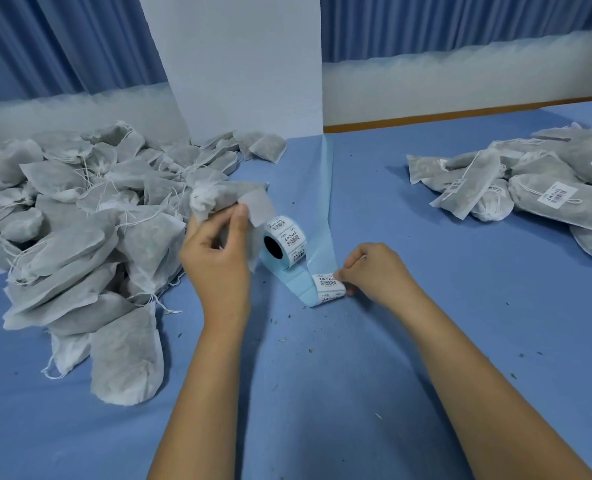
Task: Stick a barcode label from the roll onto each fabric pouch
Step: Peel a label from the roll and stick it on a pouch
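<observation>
The left hand (218, 261) gripped a grey fabric pouch (228, 197) just above the label roll (283, 244). The right hand (374, 271) pinched a barcode label (328, 282) on the pale blue backing strip (294, 282). Both lay on a blue cloth table (391, 358) flecked with dark crumbs. 1 heap of unlabelled pouches (80, 220) lay left, the labelled pouches (547, 195) right. Blue curtains (461, 22) hung behind a white panel (246, 64).

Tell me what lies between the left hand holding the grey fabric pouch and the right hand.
Head view: the white barcode label roll, its pale blue backing strip reaching the right hand.
</observation>
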Available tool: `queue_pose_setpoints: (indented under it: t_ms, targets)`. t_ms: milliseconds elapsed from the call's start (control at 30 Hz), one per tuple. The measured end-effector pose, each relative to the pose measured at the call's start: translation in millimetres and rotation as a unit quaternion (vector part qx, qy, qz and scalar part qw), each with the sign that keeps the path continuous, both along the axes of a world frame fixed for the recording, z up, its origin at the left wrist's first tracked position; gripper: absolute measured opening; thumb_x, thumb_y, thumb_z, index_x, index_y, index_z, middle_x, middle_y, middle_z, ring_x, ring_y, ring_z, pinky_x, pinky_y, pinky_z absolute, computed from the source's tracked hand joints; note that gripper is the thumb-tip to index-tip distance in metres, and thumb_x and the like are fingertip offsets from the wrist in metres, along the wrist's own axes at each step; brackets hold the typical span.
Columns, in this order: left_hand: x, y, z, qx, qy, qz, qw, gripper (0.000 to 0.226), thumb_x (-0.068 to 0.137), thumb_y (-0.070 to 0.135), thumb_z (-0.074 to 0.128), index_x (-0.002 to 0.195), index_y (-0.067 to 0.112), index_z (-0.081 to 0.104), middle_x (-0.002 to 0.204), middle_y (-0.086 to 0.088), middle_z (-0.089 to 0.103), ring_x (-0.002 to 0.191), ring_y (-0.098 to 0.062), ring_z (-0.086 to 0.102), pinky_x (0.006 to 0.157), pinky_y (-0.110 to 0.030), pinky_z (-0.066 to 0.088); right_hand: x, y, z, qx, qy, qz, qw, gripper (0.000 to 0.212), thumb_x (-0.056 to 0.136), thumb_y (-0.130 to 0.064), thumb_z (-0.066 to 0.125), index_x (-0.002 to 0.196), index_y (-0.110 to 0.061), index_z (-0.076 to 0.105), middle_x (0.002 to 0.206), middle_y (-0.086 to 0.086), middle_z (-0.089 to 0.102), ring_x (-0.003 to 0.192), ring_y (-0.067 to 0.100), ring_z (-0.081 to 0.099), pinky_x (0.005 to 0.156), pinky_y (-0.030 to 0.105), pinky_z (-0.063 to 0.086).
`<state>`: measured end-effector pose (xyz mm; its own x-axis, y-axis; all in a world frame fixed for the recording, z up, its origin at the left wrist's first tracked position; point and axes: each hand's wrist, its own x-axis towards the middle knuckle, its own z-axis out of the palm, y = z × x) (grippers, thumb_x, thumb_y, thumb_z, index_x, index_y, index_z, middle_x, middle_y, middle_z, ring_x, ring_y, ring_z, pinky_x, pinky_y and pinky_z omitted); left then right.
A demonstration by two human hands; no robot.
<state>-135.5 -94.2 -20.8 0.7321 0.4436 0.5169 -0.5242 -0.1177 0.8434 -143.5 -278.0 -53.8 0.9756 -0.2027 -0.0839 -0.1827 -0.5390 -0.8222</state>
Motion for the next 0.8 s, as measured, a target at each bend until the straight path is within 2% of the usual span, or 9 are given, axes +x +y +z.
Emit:
queue_pose_setpoints:
  t_ms: [100,167,267,400,467,533,600,667,800]
  targets:
    - [-8.3,-15.5,-1.6,0.051,0.014,-0.062,0.997,0.024,0.086,0.016,0.07,0.079,0.039,0.07,0.08,0.015,0.067,0.071,0.001,0.056,0.066,-0.012,0.043,-3.0,0.2,7.1,-0.036,-0.141,-0.03,0.989,0.025,0.08,-0.021,0.074,0.063,-0.017,0.055,0.058,-0.008,0.053,0.052,0.004,0.044,0.052,0.02,0.035]
    - [-10.5,-23.6,-5.3,0.119,-0.003,-0.073,0.99,0.018,0.084,0.013,0.07,0.083,0.031,0.072,0.083,0.012,0.064,0.07,0.01,0.054,0.067,-0.006,0.039,-5.9,2.0,18.1,0.082,-0.189,-0.004,0.979,0.035,0.086,-0.027,0.068,0.054,-0.017,0.059,0.05,-0.009,0.055,0.044,0.003,0.042,0.048,0.013,0.033]
    - [-9.2,-28.4,-11.6,0.212,-0.051,-0.069,0.973,0.008,0.084,0.011,0.07,0.089,0.012,0.076,0.091,0.006,0.061,0.082,0.009,0.056,0.073,-0.009,0.042,-13.7,9.7,32.6,0.27,-0.155,0.077,0.947,0.046,0.094,-0.036,0.056,0.057,-0.012,0.067,0.054,0.003,0.063,0.042,0.012,0.046,0.044,0.017,0.036]
    - [-9.0,-32.5,-20.1,0.305,-0.111,-0.072,0.943,0.016,0.086,0.017,0.07,0.094,0.004,0.076,0.103,-0.001,0.064,0.092,-0.015,0.065,0.077,-0.036,0.054,-18.1,13.7,34.6,0.294,-0.136,0.11,0.94,0.042,0.097,-0.031,0.05,0.068,-0.005,0.067,0.057,0.002,0.064,0.043,0.014,0.043,0.047,0.02,0.035]
    - [-9.3,-34.1,-21.0,0.321,-0.119,-0.063,0.938,0.022,0.087,0.022,0.068,0.095,0.004,0.076,0.105,-0.004,0.066,0.092,-0.021,0.066,0.074,-0.043,0.054,-18.4,12.0,34.4,0.315,-0.129,0.111,0.934,0.037,0.098,-0.023,0.049,0.073,0.0,0.065,0.054,-0.001,0.061,0.044,0.012,0.042,0.048,0.019,0.035]
    - [-10.4,-33.4,-19.0,0.312,-0.101,-0.069,0.942,0.019,0.085,0.021,0.073,0.095,0.006,0.077,0.106,-0.005,0.065,0.095,-0.019,0.065,0.077,-0.039,0.055,-18.5,10.7,34.9,0.332,-0.124,0.116,0.928,0.032,0.097,-0.015,0.049,0.075,0.002,0.063,0.054,-0.001,0.061,0.046,0.012,0.043,0.048,0.018,0.035]
    - [-11.9,-30.3,-15.1,0.292,-0.066,-0.084,0.95,0.02,0.08,0.019,0.078,0.098,0.01,0.076,0.106,-0.001,0.062,0.098,-0.004,0.059,0.085,-0.023,0.05,-18.3,10.2,35.3,0.341,-0.12,0.115,0.925,0.029,0.095,-0.009,0.047,0.073,0.0,0.064,0.058,0.001,0.062,0.049,0.013,0.045,0.047,0.019,0.034]
    - [-12.8,-26.5,-10.4,0.256,-0.027,-0.091,0.962,0.025,0.077,0.02,0.08,0.101,0.015,0.075,0.103,0.002,0.06,0.091,0.011,0.053,0.082,-0.007,0.041,-17.5,8.9,36.2,0.334,-0.117,0.095,0.93,0.03,0.094,-0.006,0.045,0.07,-0.003,0.064,0.061,0.004,0.063,0.05,0.015,0.045,0.047,0.02,0.033]
    - [-12.6,-18.0,-3.6,0.115,0.037,-0.129,0.984,0.013,0.085,0.012,0.073,0.093,0.022,0.076,0.094,0.008,0.072,0.086,0.006,0.059,0.079,-0.009,0.041,-16.3,-2.4,41.3,0.284,-0.164,0.014,0.945,0.034,0.095,-0.004,0.043,0.066,-0.007,0.061,0.049,-0.006,0.056,0.043,0.006,0.041,0.045,0.016,0.031]
